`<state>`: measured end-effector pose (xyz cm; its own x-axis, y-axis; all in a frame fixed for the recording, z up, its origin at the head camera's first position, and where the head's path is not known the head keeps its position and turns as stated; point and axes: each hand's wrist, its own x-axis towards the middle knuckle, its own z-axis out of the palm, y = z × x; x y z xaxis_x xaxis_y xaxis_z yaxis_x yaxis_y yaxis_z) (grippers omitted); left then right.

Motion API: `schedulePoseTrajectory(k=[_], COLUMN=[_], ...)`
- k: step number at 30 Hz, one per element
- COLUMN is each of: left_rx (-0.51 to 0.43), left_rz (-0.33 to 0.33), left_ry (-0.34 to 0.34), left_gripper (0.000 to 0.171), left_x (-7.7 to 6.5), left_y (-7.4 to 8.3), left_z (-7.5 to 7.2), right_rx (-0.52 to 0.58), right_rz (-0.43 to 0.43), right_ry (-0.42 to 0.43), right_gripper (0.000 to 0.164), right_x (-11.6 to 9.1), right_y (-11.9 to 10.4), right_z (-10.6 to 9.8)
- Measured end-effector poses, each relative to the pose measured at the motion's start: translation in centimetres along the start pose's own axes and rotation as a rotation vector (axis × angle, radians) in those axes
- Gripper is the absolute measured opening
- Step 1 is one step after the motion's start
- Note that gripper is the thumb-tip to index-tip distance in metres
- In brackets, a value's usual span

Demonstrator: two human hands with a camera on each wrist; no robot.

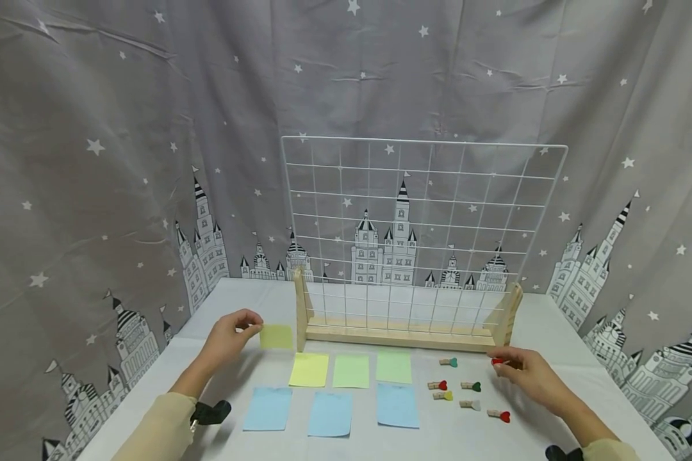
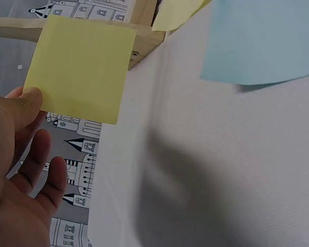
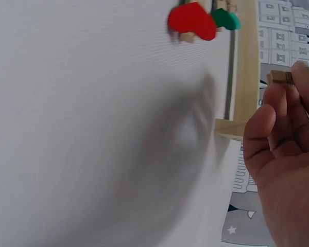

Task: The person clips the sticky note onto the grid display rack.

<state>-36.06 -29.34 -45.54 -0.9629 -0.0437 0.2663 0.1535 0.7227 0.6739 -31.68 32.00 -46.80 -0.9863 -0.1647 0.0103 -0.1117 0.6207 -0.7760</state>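
Between thumb and fingers, my left hand [image 1: 230, 334] pinches a yellow sticky note [image 1: 276, 337] by its edge, lifted beside the left wooden foot of a white wire grid rack [image 1: 411, 250]. In the left wrist view the note [image 2: 80, 69] faces the camera, flat and blank. My right hand [image 1: 527, 374] pinches a small wooden clothespin [image 3: 279, 76] near the rack's right foot. A bit of red [image 1: 497, 361] shows at its fingertips in the head view. Several clothespins with coloured hearts, one with a red heart [image 3: 193, 20], lie on the table left of that hand.
On the white table lie a yellow note [image 1: 309, 370], two green notes [image 1: 351, 371] and three blue notes [image 1: 268, 408] in two rows before the rack's wooden base [image 1: 400, 337]. A grey curtain [image 1: 121, 192] with castles and stars hangs behind.
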Motion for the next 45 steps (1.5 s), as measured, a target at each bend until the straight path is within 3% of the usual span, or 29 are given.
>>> schedulePoseTrajectory(k=[12, 20, 29, 39, 45], left_rx=[-0.001, 0.002, -0.025, -0.031, -0.028], left_rz=[0.051, 0.098, 0.104, 0.135, 0.173], left_ry=[0.003, 0.006, 0.001, -0.012, -0.012], left_gripper=[0.007, 0.005, 0.008, 0.015, 0.016], left_x=[0.2, 0.5, 0.8, 1.1, 1.8], left_y=[1.8, 2.8, 3.9, 4.6, 6.1], left_z=[-0.9, -0.9, -0.9, -1.2, -1.8], right_rx=[0.100, 0.141, 0.194, 0.189, 0.136], right_rz=[0.017, -0.051, -0.135, -0.158, -0.158], right_ry=[-0.004, 0.056, 0.055, 0.050, 0.067], right_gripper=[0.044, 0.044, 0.042, 0.040, 0.038], right_x=[0.3, 0.6, 1.2, 2.0, 2.6], right_y=[-2.9, -5.8, -8.5, -10.2, -11.8], right_z=[-0.9, -1.7, -2.5, -2.6, -3.0])
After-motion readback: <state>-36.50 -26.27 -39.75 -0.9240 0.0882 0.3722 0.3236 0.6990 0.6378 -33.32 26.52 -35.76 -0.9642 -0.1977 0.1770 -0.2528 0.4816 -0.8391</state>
